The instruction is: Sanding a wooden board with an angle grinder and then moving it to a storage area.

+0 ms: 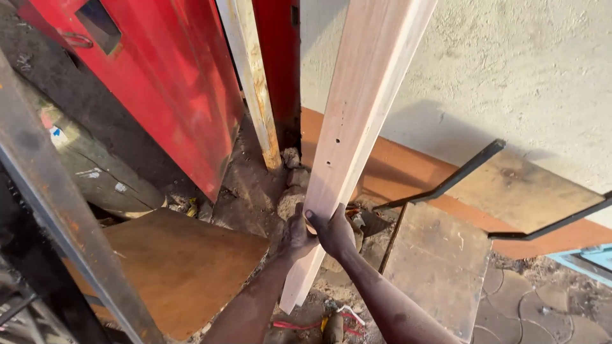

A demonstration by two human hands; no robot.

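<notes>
A rough plastered wall (510, 70) fills the upper right, pale above an orange band (408, 172) along its foot. Sunlight falls across it with sharp shadows. A red metal door (172, 83) leans at upper left, a worn pale post (252, 83) beside it. The ground (255, 185) is bare dirt and rubble. A brown board (178, 267) lies at lower left, a grey slab (440, 267) at lower right. A rusty steel bar (57, 204) crosses the left edge.

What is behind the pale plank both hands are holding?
Behind the plank gripped by the left hand and right hand: a plastered wall with an orange base band. Its top end is out of frame.
</notes>
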